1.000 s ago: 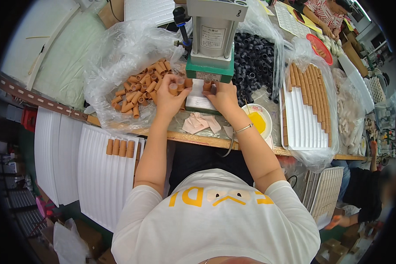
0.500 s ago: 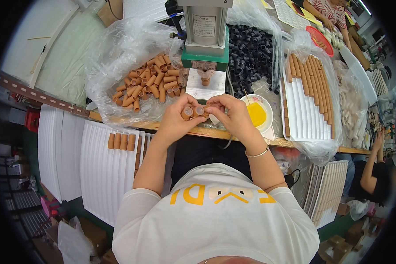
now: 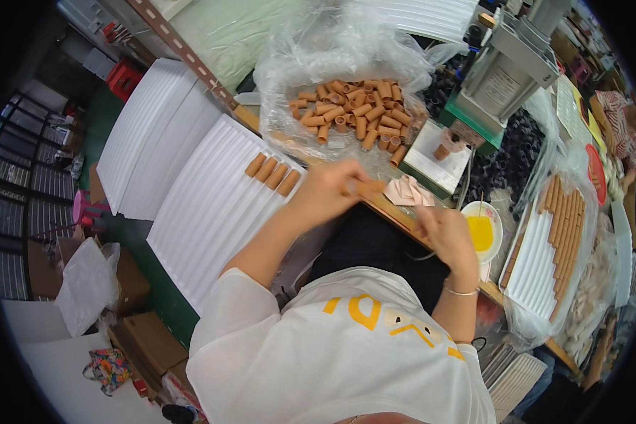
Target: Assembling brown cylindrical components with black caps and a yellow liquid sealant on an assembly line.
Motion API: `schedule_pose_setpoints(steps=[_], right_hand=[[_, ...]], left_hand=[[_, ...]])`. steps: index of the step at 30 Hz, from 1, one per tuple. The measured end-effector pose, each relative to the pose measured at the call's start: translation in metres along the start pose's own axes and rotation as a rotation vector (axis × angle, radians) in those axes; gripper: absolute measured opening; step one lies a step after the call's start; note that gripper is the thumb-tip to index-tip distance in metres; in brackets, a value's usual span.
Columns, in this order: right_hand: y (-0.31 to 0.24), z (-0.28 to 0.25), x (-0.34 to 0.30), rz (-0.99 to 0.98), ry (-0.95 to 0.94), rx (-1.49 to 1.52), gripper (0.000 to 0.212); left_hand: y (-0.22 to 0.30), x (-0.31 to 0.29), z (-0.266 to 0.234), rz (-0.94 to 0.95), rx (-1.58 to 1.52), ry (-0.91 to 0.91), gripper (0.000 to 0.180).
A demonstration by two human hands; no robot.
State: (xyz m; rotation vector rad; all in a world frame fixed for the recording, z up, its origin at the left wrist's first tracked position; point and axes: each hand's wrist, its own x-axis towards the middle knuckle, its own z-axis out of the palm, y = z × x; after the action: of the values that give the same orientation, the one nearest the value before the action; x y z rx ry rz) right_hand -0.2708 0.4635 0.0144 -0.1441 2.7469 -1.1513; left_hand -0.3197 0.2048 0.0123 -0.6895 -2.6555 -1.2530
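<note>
My left hand (image 3: 330, 189), blurred, is closed around brown tubes (image 3: 365, 188) at the table's front edge; how many is unclear. To its left, several brown tubes (image 3: 271, 175) lie in a row at the top of a white ridged tray (image 3: 201, 219). My right hand (image 3: 446, 237) hovers near the table edge, apart from the left. Its fingers are curled and smeared by motion, so I cannot make out whether they hold anything. A crumpled pinkish cloth (image 3: 408, 192) lies between the hands. Beyond it, a brown tube (image 3: 442, 151) stands upright under the green and grey press (image 3: 498, 85).
Loose brown tubes (image 3: 366, 114) are heaped on clear plastic. Small black parts (image 3: 503, 159) lie behind the press. Right of my right hand is a bowl (image 3: 497, 220) of yellow liquid (image 3: 480, 234). Farther right, a white tray (image 3: 528, 279) holds rows of joined tubes (image 3: 567, 230).
My view has swung left. My hands have parted: the left has moved toward the left tray with the tubes, and the right has let go of them and drawn away.
</note>
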Motion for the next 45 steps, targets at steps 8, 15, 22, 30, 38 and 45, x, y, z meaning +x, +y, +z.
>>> schedule_pose_setpoints(steps=[8,15,22,30,38,45], right_hand=[[0.146,-0.104,0.036,0.193,0.515,-0.024,0.034],[0.193,-0.109,0.089,0.231,0.558,-0.559,0.042],[0.198,-0.094,0.092,0.31,0.458,-0.694,0.041],[0.19,-0.094,0.067,0.186,0.494,-0.495,0.029],[0.206,-0.092,0.045,0.214,0.541,-0.387,0.021],[0.187,-0.088,0.031,0.209,0.547,-0.366,0.019]], left_hand=[[-0.161,-0.028,-0.164,-0.509,0.139,0.056,0.037],[-0.193,-0.008,-0.162,-0.817,0.068,-0.218,0.045],[-0.196,-0.029,-0.122,-0.67,0.556,0.378,0.048],[-0.175,-0.033,-0.057,-0.387,-0.488,1.299,0.046],[-0.186,-0.032,-0.052,-0.077,-0.837,1.383,0.046],[-0.185,-0.032,-0.054,-0.058,-0.777,1.269,0.039]])
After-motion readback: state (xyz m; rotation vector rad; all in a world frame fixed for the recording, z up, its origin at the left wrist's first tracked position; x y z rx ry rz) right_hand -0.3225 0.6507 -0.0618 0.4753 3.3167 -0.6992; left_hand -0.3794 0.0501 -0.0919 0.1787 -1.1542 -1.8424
